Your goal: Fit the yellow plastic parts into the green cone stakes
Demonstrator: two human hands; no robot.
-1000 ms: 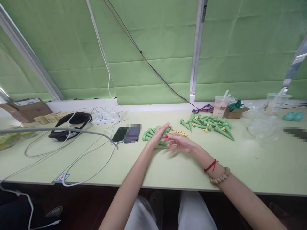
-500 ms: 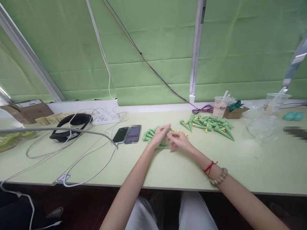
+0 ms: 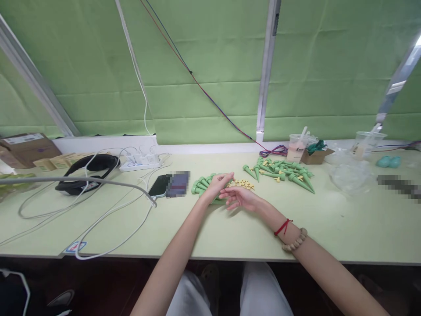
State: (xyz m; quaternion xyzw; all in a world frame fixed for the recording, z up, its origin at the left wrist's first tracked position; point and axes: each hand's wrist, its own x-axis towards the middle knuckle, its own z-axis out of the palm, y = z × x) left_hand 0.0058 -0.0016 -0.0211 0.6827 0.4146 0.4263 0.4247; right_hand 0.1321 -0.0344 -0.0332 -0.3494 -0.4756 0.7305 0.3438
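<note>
My left hand [image 3: 219,183] is closed, its thumb stretched along the top and its fingers curled out of sight; what it holds is hidden. Just in front of it, my right hand [image 3: 242,198] has its fingers apart, with nothing visible in them. Green plastic spikes with round caps [image 3: 198,186] lie side by side, partly covered by my left hand. Small yellow pieces [image 3: 246,184] form a heap right behind my right hand. Farther right lies a larger pile of green spikes [image 3: 285,168], a few yellow pieces among them.
Two phones [image 3: 161,186] lie left of the spikes, near white cables [image 3: 113,215], a power strip [image 3: 140,163] and a black headset [image 3: 87,173]. At the back right stand a drink cup [image 3: 295,151], a small cardboard box [image 3: 314,157] and clear plastic [image 3: 350,175].
My right hand has moved left and slightly nearer to me, its fingers going from pinched to spread. More of the yellow heap shows. The view has shifted slightly.
</note>
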